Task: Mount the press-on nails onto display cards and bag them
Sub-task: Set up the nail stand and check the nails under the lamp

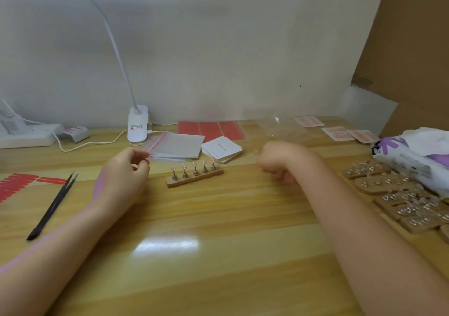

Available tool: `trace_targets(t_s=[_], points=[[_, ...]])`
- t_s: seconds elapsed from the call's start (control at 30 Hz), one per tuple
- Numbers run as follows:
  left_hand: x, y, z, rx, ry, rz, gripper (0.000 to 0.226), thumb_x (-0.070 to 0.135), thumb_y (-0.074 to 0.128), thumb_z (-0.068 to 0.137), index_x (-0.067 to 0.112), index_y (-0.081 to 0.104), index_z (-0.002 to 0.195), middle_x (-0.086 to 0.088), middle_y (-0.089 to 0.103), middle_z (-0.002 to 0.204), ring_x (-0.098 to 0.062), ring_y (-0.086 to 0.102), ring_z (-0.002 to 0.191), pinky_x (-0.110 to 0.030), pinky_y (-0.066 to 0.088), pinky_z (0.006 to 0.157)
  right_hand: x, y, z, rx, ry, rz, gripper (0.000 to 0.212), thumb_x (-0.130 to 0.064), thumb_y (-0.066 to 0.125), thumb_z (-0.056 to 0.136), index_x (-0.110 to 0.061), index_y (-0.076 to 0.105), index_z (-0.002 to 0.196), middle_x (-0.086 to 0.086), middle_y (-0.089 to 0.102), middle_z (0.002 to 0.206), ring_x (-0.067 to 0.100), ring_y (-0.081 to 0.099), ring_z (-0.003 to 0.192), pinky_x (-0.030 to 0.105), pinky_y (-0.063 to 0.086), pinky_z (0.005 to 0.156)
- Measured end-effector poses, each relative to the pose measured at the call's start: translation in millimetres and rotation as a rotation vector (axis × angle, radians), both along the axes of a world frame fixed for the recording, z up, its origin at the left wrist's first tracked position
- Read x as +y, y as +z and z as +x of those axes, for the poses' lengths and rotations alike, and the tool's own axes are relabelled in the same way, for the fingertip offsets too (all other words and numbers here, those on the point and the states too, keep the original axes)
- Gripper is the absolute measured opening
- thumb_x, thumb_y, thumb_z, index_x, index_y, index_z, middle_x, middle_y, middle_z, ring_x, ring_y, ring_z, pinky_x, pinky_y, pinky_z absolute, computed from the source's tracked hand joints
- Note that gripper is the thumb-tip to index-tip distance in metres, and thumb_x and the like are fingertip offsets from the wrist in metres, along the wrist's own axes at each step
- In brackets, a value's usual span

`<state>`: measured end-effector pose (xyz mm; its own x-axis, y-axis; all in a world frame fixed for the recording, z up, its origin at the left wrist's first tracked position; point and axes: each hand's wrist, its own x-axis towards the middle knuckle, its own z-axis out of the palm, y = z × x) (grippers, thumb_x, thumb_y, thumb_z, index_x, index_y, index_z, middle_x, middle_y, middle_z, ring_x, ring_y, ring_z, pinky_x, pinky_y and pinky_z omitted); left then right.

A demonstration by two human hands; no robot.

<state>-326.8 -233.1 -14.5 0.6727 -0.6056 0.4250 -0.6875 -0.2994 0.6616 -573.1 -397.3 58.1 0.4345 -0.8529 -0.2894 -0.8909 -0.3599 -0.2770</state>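
Pale wood-grain desk [218, 230] under a clip-on lamp [137, 126], set against a plain white wall with a brown cardboard sheet [413, 48] leaning at the far right: a person sits at a small nail-packing station, both forearms over the tabletop.

Left hand [124, 174] curls its fingertips onto the near corner of a stack of clear zip bags [175, 145] with red seal strips; it appears to be pinching the top bag loose. Right hand [279, 165] is blurred and curled into a loose fist; whether it holds anything, I cannot tell. Just beyond that fist lies a crumpled clear film [279, 128].

Between the two hands, slightly beyond them, stands a wooden holder [194, 178] with five pink press-on nails [194, 165] upright on metal pegs. None is mounted yet. A small deck of white display cards [222, 149] lies just right of the bag stack, beyond the holder.

The step in hand looks like gathering supplies: a bag being picked off before the nails go onto a card. The next move likely calls for separating a single thin bag from the pile, then lifting each nail off its peg without knocking the row.

Outward of the left hand lie black tweezers [52, 206] and red adhesive tab sheets [17, 185]; more red sheets [210, 129] sit beyond the bags. Outward of the right arm, several more wooden holders [398, 201] crowd the desk edge beside a white and purple plastic bag [413, 150]. A power strip [26, 135] rests far beyond the left hand.
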Motion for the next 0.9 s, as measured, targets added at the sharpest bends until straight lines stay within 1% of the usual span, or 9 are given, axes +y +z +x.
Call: trace_targets(t_s=[0.07, 0.13, 0.2, 0.27, 0.4, 0.53, 0.63, 0.8, 0.9], points=[[2, 0, 0, -0.001, -0.01, 0.0, 0.015, 0.022, 0.056, 0.091, 0.03, 0.063, 0.1, 0.019, 0.06, 0.082, -0.003, 0.056, 0.074, -0.024, 0.039, 0.058, 0, -4, 0, 0.127, 0.024, -0.139, 0.028, -0.017, 0.036, 0.097, -0.006, 0.06, 0.109, 0.008, 0.061, 0.101, 0.028, 0.061, 0.087, 0.03, 0.047, 0.071], [3, -1, 0, 0.004, -0.016, 0.009, 0.016, 0.022, 0.056, 0.09, 0.028, 0.063, 0.103, 0.019, 0.059, 0.083, -0.002, 0.055, 0.074, -0.025, 0.038, 0.059, -2, -7, 3, 0.118, 0.028, -0.264, 0.022, -0.02, 0.042, 0.095, -0.011, 0.06, 0.102, 0.007, 0.061, 0.103, 0.028, 0.057, 0.092, 0.032, 0.046, 0.076], [3, -2, -2, 0.047, -0.072, 0.035, 0.02, 0.026, 0.059, 0.088, 0.028, 0.061, 0.108, 0.018, 0.061, 0.087, -0.002, 0.057, 0.076, -0.026, 0.041, 0.062, 6, -10, 12, -0.013, 0.083, -0.321, 0.015, -0.022, 0.049, 0.088, -0.017, 0.058, 0.098, 0.003, 0.062, 0.103, 0.024, 0.057, 0.093, 0.032, 0.048, 0.074], [3, -2, -7, 0.118, -0.198, 0.106, 0.034, 0.038, 0.066, 0.084, 0.034, 0.052, 0.114, 0.017, 0.063, 0.095, -0.003, 0.06, 0.082, -0.026, 0.047, 0.07, 16, -13, 24, -0.132, 0.175, -0.26, 0.026, -0.026, 0.052, 0.079, -0.018, 0.061, 0.102, 0.0, 0.064, 0.1, 0.022, 0.06, 0.091, 0.036, 0.052, 0.075], [-2, -6, -13, -0.002, -0.339, 0.214, 0.063, 0.04, 0.075, 0.08, 0.031, 0.044, 0.134, 0.021, 0.062, 0.098, -0.006, 0.058, 0.095, -0.031, 0.049, 0.087, 30, -24, 40, -0.124, 0.234, -0.205, 0.03, -0.031, 0.058, 0.078, -0.011, 0.065, 0.099, 0.007, 0.065, 0.091, 0.021, 0.059, 0.078, 0.032, 0.044, 0.062], [-1, -2, -7, -0.068, -0.326, 0.216, 0.056, 0.03, 0.072, 0.084, 0.028, 0.048, 0.134, 0.024, 0.059, 0.089, -0.008, 0.055, 0.09, -0.028, 0.046, 0.082, 30, -35, 51, -0.21, 0.264, -0.171, 0.036, -0.039, 0.066, 0.081, -0.007, 0.069, 0.095, 0.01, 0.067, 0.092, 0.025, 0.062, 0.086, 0.033, 0.044, 0.066], [4, 10, 5, -0.108, -0.296, 0.343, 0.05, 0.029, 0.072, 0.084, 0.03, 0.051, 0.129, 0.022, 0.06, 0.092, -0.011, 0.057, 0.099, -0.033, 0.048, 0.087, 32, -39, 60, -0.245, 0.292, -0.178, 0.034, -0.044, 0.074, 0.077, -0.019, 0.068, 0.099, -0.005, 0.064, 0.091, 0.013, 0.059, 0.086, 0.033, 0.049, 0.076], [12, 35, 31, -0.088, -0.286, 0.526, 0.054, 0.024, 0.074, 0.08, 0.025, 0.053, 0.129, 0.015, 0.068, 0.102, -0.009, 0.058, 0.094, -0.029, 0.048, 0.085, 43, -47, 85, -0.322, 0.295, -0.176, 0.032, -0.05, 0.079, 0.07, -0.025, 0.063, 0.084, -0.01, 0.063, 0.084, 0.006, 0.058, 0.081, 0.029, 0.05, 0.072], [29, 39, 46, -0.08, -0.289, 0.459, 0.049, 0.027, 0.071, 0.083, 0.025, 0.053, 0.129, 0.013, 0.065, 0.108, -0.009, 0.058, 0.102, -0.026, 0.046, 0.088, 47, -55, 97, -0.344, 0.292, -0.193, 0.032, -0.052, 0.077, 0.072, -0.026, 0.06, 0.08, -0.009, 0.061, 0.084, 0.007, 0.056, 0.078, 0.029, 0.048, 0.068]])
